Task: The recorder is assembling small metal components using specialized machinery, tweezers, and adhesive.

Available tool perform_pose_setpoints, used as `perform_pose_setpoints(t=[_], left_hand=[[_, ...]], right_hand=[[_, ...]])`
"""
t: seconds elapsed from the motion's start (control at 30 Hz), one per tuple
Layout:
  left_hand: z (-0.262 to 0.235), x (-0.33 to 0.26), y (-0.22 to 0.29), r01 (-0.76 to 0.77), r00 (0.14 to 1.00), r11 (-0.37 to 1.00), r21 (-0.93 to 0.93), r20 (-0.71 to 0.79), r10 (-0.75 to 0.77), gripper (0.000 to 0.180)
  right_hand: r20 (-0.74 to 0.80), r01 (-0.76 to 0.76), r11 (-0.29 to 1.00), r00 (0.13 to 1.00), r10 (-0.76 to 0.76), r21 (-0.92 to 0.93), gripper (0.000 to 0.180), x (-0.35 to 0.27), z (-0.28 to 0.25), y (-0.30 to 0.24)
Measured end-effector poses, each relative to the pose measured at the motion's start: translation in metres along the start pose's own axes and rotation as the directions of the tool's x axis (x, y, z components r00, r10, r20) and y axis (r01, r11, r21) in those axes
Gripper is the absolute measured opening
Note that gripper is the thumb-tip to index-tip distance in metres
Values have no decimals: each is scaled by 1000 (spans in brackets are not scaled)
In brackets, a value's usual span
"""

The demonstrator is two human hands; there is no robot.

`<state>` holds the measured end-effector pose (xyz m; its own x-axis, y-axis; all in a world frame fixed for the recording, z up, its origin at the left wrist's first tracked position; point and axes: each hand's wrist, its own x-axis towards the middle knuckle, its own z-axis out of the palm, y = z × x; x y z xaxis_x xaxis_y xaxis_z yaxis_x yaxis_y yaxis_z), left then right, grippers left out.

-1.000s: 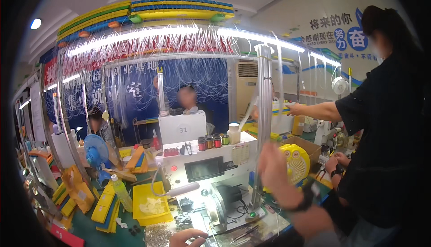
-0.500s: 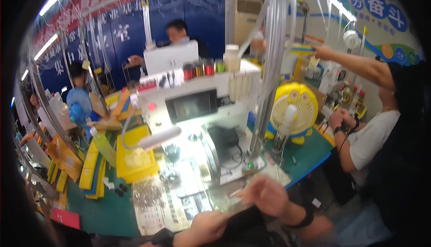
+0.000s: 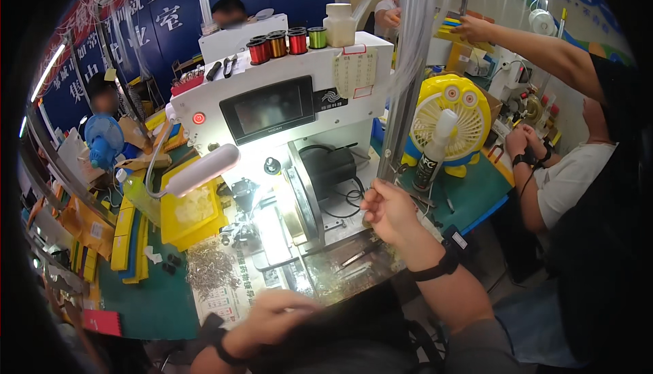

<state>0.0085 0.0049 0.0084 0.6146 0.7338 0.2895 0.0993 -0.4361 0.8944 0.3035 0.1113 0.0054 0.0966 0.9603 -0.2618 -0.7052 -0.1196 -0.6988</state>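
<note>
My left hand [image 3: 275, 313] is low in front of the machine, near the bench's front edge. Its fingers point right, partly outstretched and a little blurred, with a gap between them; I see nothing held. My right hand [image 3: 391, 212] is raised at the machine's right front corner, fingers curled together with the tips facing left. Whatever they may pinch is too small to make out. Between and beyond the hands stands a white bench machine [image 3: 272, 88] with a dark screen [image 3: 267, 111], a metal wheel [image 3: 303, 200] and a black motor [image 3: 328, 170].
Spools of coloured wire [image 3: 297, 41] and a white jar [image 3: 340, 26] top the machine. A lamp [image 3: 204, 170] and yellow tray [image 3: 183, 204] are left, beside wire scraps [image 3: 211, 267]. Right are a spray bottle [image 3: 435, 149], yellow fan [image 3: 449, 115] and a co-worker's arm [image 3: 544, 51].
My right hand has risen away from my left hand, and the two are now farther apart. My left hand has shifted left and slightly down. The view has tilted downward.
</note>
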Motion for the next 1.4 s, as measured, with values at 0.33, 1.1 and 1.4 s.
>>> perform_pose_setpoints(t=[0.33,1.1,1.4], left_hand=[[-91,-48,35,-26,996,858,-513,-91,-24,25],[-63,-65,-26,-254,853,245,-936,-336,-400,7],[-122,-155,-47,-165,686,826,-538,-664,-296,13]], right_hand=[[960,946,-315,-14,-279,-77,18,-82,75,17],[879,761,-484,235,-416,-432,10,-40,73,-16],[908,926,-283,325,263,-250,39,-101,105,167]])
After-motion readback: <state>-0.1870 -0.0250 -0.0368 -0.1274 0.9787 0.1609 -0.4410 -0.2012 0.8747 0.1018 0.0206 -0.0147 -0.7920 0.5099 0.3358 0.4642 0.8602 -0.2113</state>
